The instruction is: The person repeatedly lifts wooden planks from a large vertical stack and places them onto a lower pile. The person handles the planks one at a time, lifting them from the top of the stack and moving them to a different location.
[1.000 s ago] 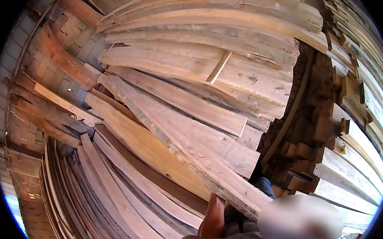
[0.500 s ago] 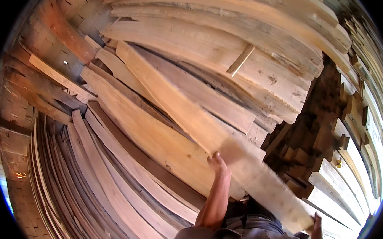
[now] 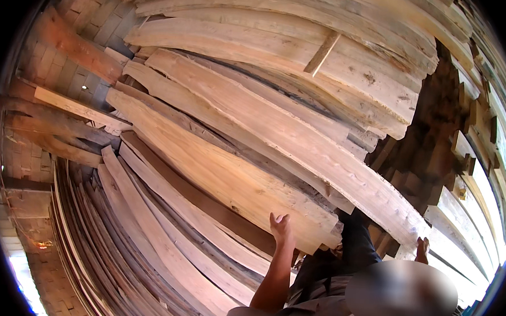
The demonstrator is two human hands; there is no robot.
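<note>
The fingers (image 3: 284, 219) of the left hand (image 3: 280, 228) are spread loosely apart and curled a little, palm toward the wood; they reach up just at the lower end of the broad pale plank (image 3: 223, 173), near its underside, though real contact cannot be told. That plank runs slanting from upper left down to a cut end just right of the hand. Above it lies the long upper plank (image 3: 299, 140), running the same way and reaching farther down to the right. The right hand (image 3: 422, 250) sits at that plank's lower end, fingers together and raised against the end edge; whether they grip it cannot be told. A dark gap (image 3: 431, 144) opens to the right of the upper plank's end, beside stacked boards (image 3: 480, 187). Left of the broad plank, narrow leaning boards (image 3: 146, 238) crowd close, leaving little room.
</note>
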